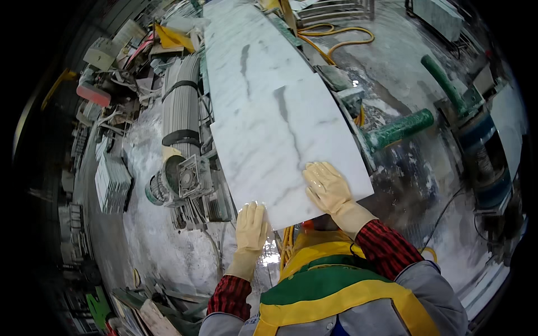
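Slab (258, 151) lies flat ahead. I see left hand (251, 227) at near-left corner, right hand (326, 187) palm-down on top; hands apart, neither clamped. Handling looks underway; remainder, can't tell.

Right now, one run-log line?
left hand: touching near-left corner of white slab | right hand: palm down on slab | both gloved

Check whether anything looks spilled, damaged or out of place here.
The floor right of the white slab looks wet and smeared whitish, perhaps spilled on; a yellow hose lies loosely looped there. The slab's grey streaks look like veining, not damage.
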